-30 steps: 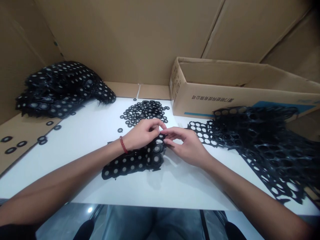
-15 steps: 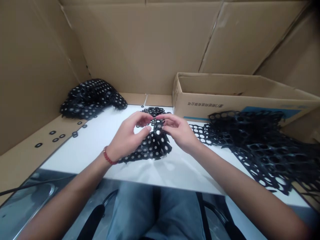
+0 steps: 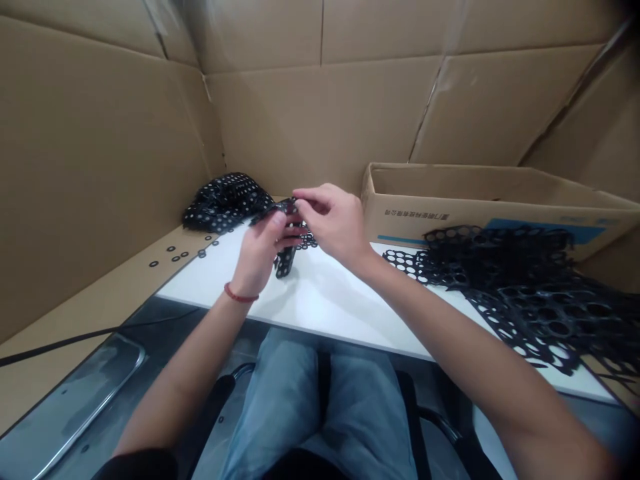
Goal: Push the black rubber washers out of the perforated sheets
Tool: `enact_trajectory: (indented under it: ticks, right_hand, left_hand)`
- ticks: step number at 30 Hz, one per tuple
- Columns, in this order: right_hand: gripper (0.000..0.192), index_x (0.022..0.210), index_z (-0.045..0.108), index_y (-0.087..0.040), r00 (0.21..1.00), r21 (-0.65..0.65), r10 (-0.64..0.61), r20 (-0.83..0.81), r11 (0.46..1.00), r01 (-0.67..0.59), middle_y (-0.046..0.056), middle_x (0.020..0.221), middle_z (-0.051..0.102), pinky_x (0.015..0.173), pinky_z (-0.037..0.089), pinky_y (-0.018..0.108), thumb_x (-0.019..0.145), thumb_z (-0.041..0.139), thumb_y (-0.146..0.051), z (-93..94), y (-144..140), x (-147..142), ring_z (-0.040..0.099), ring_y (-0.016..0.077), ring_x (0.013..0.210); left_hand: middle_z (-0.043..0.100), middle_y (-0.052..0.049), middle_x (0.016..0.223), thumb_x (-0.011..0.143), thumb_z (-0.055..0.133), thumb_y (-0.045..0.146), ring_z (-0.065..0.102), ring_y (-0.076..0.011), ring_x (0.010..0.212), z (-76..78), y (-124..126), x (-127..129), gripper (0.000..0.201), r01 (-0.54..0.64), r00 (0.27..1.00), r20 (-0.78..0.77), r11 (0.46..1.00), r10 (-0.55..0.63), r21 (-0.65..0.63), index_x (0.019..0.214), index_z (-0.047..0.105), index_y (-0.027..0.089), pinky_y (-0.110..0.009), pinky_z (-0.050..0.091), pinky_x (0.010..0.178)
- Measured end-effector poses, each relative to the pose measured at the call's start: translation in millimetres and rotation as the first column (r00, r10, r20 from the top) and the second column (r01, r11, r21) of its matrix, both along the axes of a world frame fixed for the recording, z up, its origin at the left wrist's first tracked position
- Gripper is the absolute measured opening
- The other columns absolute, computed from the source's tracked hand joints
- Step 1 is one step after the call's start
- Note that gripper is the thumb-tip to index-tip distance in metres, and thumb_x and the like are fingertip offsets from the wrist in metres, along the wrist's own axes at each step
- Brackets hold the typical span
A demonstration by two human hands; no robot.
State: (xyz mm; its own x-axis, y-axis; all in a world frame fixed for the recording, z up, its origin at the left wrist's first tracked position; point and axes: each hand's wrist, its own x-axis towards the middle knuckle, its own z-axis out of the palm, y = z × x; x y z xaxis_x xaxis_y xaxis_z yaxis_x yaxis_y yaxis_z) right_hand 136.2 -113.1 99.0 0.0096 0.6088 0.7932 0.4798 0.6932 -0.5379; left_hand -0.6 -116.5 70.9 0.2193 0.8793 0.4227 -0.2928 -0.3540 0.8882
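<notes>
My left hand [image 3: 261, 248] grips a black rubbery sheet [image 3: 285, 264] dotted with rows of round holes. Part of it lies over the fingers and part hangs beneath them. My right hand [image 3: 334, 220] pinches at the sheet's upper right edge, thumb against forefinger; whether a single ring is caught there is too small to tell. Behind the hands, small black rings [image 3: 309, 240] lie in a heap on the white tabletop [image 3: 340, 293], partly hidden by the fingers.
A crumpled pile of dotted black sheets [image 3: 227, 200] sits at the back left. Several loose rings [image 3: 175, 257] are scattered in front of it. At the right, black mesh with large open holes [image 3: 500, 280] spreads before a long cardboard box [image 3: 420, 217]. Cardboard walls [image 3: 310, 120] surround the table.
Both hands have lifted the sheet off the tabletop and moved it away from me. The left hand has turned, with its fingers now beneath the sheet. The view has shifted left.
</notes>
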Motion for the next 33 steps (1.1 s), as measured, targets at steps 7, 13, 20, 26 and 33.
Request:
enact_trajectory:
  ticks: [7, 13, 20, 26, 33]
  right_hand:
    - [0.028, 0.090, 0.072, -0.018, 0.982, -0.026, -0.099, 0.162, 0.994, 0.105, 0.003, 0.078, 0.066, 0.071, 0.048, 0.025, 0.090, 0.044, -0.024, -45.2, -2, 16, 0.060, 0.0133, 0.073]
    - [0.027, 0.106, 0.067, -0.017, 0.928, -0.046, -0.233, 0.292, 0.965, 0.257, 0.007, 0.093, 0.071, 0.076, 0.048, 0.028, 0.088, 0.049, -0.028, -80.3, 22, 40, 0.065, 0.0164, 0.079]
    - [0.023, 0.095, 0.068, -0.019, 0.854, -0.056, -0.370, 0.366, 0.907, 0.417, 0.005, 0.089, 0.072, 0.066, 0.044, 0.026, 0.088, 0.047, -0.027, -91.8, 30, 53, 0.064, 0.0164, 0.074]
    - [0.023, 0.082, 0.066, -0.018, 0.862, -0.134, -0.375, 0.341, 0.888, 0.440, 0.006, 0.077, 0.070, 0.061, 0.039, 0.027, 0.087, 0.045, -0.026, -102.8, 33, 44, 0.062, 0.0175, 0.066]
    - [0.018, 0.089, 0.062, -0.020, 0.956, -0.325, -0.225, 0.186, 0.905, 0.276, 0.001, 0.071, 0.069, 0.062, 0.044, 0.024, 0.085, 0.052, -0.034, -101.2, 27, 45, 0.063, 0.0147, 0.064]
  left_hand:
    - [0.071, -0.006, 0.083, 0.067, 0.073, 0.032, 0.066, -0.0175, 0.077, -6.6, 32, 12, 0.027, -0.087, 0.991, -0.099, 0.995, 0.091, 0.045, 0.083, 0.069, 0.011, -0.031, 0.055, 0.075]
    - [0.072, -0.005, 0.072, 0.062, 0.074, 0.027, 0.066, -0.0188, 0.071, -26.8, 64, 26, 0.024, -0.096, 0.940, -0.331, 0.994, 0.076, -0.044, 0.077, 0.070, 0.009, -0.031, 0.054, 0.071]
    - [0.064, -0.001, 0.059, 0.064, 0.070, 0.026, 0.060, -0.0156, 0.062, -34.5, 95, 45, 0.014, 0.047, 0.904, -0.424, 0.999, -0.050, -0.017, 0.063, 0.065, 0.013, -0.028, 0.050, 0.067]
    - [0.058, 0.001, 0.055, 0.064, 0.068, 0.022, 0.054, -0.0122, 0.057, -48.7, 93, 40, 0.017, 0.090, 0.916, -0.386, 0.993, -0.114, -0.079, 0.056, 0.056, 0.014, -0.026, 0.047, 0.061]
    - [0.059, 0.001, 0.058, 0.056, 0.071, 0.020, 0.054, -0.0121, 0.057, -56.5, 90, 42, 0.016, 0.100, 0.948, -0.291, 0.988, -0.131, -0.117, 0.063, 0.059, 0.013, -0.025, 0.047, 0.059]
